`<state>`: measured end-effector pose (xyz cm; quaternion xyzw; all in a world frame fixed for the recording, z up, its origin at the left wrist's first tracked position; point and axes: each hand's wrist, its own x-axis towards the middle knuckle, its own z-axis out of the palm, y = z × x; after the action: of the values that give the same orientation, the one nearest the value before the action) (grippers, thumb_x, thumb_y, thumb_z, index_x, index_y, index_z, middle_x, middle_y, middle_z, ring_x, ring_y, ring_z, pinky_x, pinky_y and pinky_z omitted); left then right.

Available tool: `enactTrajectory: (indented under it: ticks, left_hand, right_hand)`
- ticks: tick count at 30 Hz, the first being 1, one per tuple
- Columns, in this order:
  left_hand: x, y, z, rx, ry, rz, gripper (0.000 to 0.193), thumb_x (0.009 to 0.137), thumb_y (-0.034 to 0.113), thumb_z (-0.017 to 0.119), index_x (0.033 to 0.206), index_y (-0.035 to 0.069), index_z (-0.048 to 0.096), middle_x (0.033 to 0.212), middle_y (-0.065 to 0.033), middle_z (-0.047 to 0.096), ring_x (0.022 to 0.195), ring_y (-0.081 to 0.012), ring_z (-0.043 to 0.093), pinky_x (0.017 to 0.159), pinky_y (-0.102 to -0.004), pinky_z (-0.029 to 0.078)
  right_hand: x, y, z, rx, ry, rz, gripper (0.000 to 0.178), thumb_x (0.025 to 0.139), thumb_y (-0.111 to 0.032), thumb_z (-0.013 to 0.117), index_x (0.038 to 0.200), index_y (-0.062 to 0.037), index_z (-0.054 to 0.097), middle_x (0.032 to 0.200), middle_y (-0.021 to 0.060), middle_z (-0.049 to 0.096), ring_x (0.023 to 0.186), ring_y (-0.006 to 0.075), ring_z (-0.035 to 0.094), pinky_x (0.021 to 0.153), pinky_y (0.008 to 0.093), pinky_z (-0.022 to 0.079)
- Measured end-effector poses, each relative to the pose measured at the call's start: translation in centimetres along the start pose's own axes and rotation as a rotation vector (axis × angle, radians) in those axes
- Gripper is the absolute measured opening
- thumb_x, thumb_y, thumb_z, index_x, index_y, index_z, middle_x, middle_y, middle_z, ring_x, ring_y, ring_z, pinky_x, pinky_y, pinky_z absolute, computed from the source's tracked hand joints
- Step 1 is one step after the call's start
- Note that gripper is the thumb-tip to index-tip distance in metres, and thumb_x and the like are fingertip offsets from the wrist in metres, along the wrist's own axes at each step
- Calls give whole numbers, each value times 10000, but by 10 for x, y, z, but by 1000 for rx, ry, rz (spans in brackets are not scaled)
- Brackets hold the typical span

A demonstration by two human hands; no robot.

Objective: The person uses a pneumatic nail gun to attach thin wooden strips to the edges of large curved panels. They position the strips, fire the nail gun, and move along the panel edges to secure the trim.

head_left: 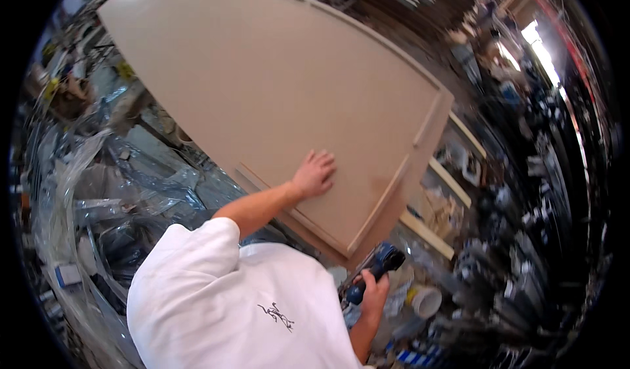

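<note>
- The left hand lies flat on the large beige panel, fingers spread and pressed down near the panel's lower end.
- The panel rests tilted across the work area, its raised trim strips running along the lower and right edges; the hand sits just inside that trim.
- The right hand is wrapped in a closed grip around the handle of a blue power tool, held just below the panel's lower corner, apart from the surface.
- Judgement: to do this well, the flat hand should keep steady pressure so the panel cannot shift, and the tool should be brought square to the trim before it is triggered; fingers should stay well off the line of the tool's nose.
- A white cup-like container stands near the tool hand, among clutter.
- Clear plastic sheeting is heaped to the left of the panel.
- Hard to make out: the tool's working end is blurred, so its exact kind cannot be told.
- What supports the panel is hidden beneath it and behind the white shirt.
- The right side of the room is smeared by motion and lens curve; the shelves and goods there cannot be identified.
</note>
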<state>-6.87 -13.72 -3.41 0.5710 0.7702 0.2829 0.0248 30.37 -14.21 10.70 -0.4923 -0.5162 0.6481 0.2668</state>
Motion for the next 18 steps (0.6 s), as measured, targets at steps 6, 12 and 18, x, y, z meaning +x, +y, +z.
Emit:
enactTrajectory:
  ticks: [6, 12, 18]
  left_hand:
    - [-106, 47, -40, 57, -127, -98, 431, 873, 331, 713, 1241, 110, 665, 1435, -158, 544, 1413, -367, 453, 1170, -612, 302]
    - [-223, 80, -74, 125, 108, -282, 412, 928, 385, 690, 1269, 154, 681, 1423, -112, 575, 1391, -340, 467, 1169, -623, 290]
    - [-338, 6, -86, -4, -370, -1010, 571, 922, 549, 625, 1376, 205, 657, 1350, -126, 666, 1348, -356, 523, 1170, -638, 263]
  right_hand:
    - [10, -5, 9, 42, -254, 41, 243, 928, -17, 639, 1154, 9, 553, 891, 87, 633, 696, 179, 634, 679, 343, 550]
    - [27, -16, 38, -15, -518, -43, 146, 976, -35, 591, 1112, 18, 584, 872, 93, 644, 680, 196, 631, 644, 356, 555]
    - [19, -28, 122, -47, -459, 6, 111, 1009, -72, 574, 1081, 10, 586, 863, 92, 641, 661, 183, 619, 602, 345, 551]
